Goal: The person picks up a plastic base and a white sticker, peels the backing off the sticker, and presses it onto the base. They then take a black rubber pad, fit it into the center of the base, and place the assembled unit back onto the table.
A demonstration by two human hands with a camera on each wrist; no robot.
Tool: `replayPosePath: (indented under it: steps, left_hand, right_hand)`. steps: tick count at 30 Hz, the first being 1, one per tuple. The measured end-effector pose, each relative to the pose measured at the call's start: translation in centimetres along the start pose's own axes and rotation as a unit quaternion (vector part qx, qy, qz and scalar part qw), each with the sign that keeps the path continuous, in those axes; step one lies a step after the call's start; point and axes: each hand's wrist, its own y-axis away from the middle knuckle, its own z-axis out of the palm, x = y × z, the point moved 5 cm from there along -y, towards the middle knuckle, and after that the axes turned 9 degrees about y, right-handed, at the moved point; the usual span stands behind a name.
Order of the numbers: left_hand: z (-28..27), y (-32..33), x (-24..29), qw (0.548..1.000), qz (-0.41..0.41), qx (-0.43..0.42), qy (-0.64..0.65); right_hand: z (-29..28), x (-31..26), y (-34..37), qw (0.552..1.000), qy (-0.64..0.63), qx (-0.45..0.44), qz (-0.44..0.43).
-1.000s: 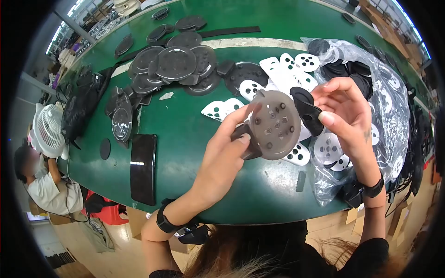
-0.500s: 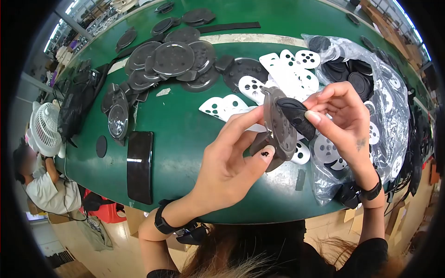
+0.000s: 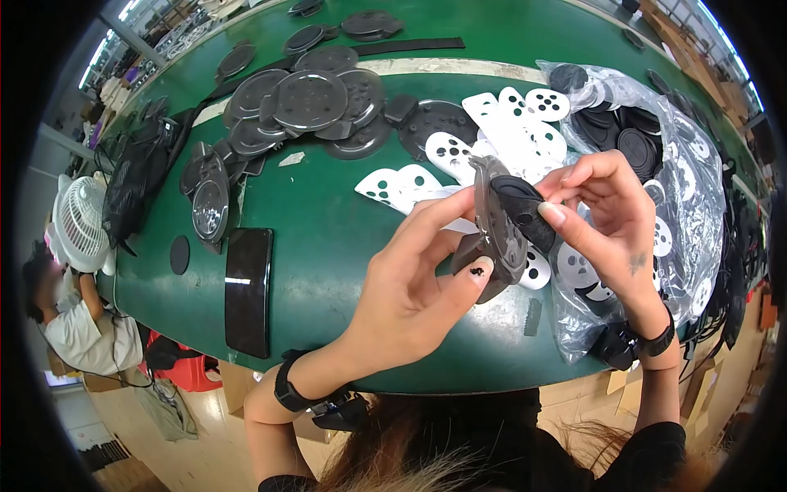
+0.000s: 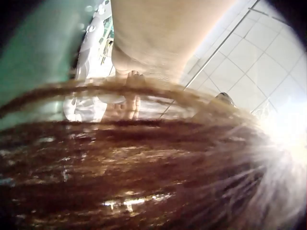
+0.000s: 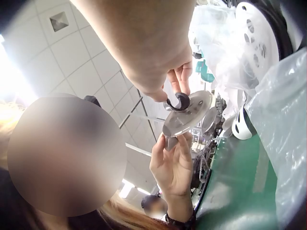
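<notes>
My left hand [image 3: 406, 287] grips a round, translucent grey plastic cover [image 3: 485, 201] by the tab on its lower edge. The cover is turned nearly edge-on in the head view, its studded face toward the right. Between thumb and fingers, my right hand [image 3: 611, 217] pinches a black bendy pad [image 3: 526, 215] with holes. The pad is bowed, and its far end overlaps the cover's face. In the right wrist view the curled pad [image 5: 182, 101] lies right at the cover [image 5: 192, 115]. Hair [image 4: 144, 163] hides most of the left wrist view.
White pieces with holes [image 3: 449, 156] lie beyond my hands. A clear plastic bag [image 3: 689, 213] at right holds black pads [image 3: 635, 152] and white pieces. More grey covers [image 3: 310, 102] are heaped at the far left. A dark phone-like slab [image 3: 248, 291] and a black disc [image 3: 179, 256] lie left.
The left hand has turned the cover from face-on to nearly edge-on. The right hand has brought the black pad leftward against its face. Over the last half second both have barely moved.
</notes>
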Motion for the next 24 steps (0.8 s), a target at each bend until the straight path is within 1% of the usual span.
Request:
replayPosePath:
  steps: [2,4,8,11,13,14,16,17,21,23,24]
  left_hand:
    - [0.0,0.0,0.0,1.000,-0.003,0.002,0.007]
    - [0.1,0.0,0.1,1.000,-0.006,0.002,0.004]
    - [0.1,0.0,0.0,1.000,-0.010,0.003,0.006]
    - [0.0,0.0,0.0,1.000,0.010,-0.011,-0.008]
    - [0.1,0.0,0.2,1.000,0.023,-0.009,0.008]
    - [0.1,0.0,0.2,1.000,0.023,-0.010,0.007]
    - [0.0,0.0,0.3,0.999,0.032,-0.020,-0.035]
    - [-0.1,0.0,0.3,0.999,0.032,-0.021,-0.036]
    - [-0.4,-0.2,0.0,0.999,0.023,-0.030,0.003]
    - [-0.5,-0.2,-0.3,0.999,0.025,-0.031,0.012]
    - [-0.6,-0.2,-0.7,0.999,0.011,-0.021,0.044]
  right_hand:
    - [-0.1,0.0,0.0,1.000,0.005,0.000,-0.001]
    - [-0.2,-0.2,-0.1,0.999,0.050,0.001,-0.022]
    - [-0.3,-0.6,0.0,0.996,0.082,-0.003,-0.024]
    - [-0.3,-1.3,0.0,0.994,0.106,0.001,-0.034]
    - [0.1,-2.4,0.1,0.972,0.213,-0.024,-0.092]
    - [0.3,-2.5,0.2,0.972,0.213,-0.023,-0.093]
    - [0.8,-3.0,0.6,0.942,0.305,-0.012,-0.136]
    - [0.8,-2.9,0.8,0.932,0.334,-0.019,-0.138]
    - [0.9,-3.6,0.8,0.922,0.359,-0.028,-0.141]
    - [0.8,-3.8,0.8,0.931,0.327,-0.013,-0.162]
    - [0.7,-3.9,0.9,0.930,0.328,-0.011,-0.162]
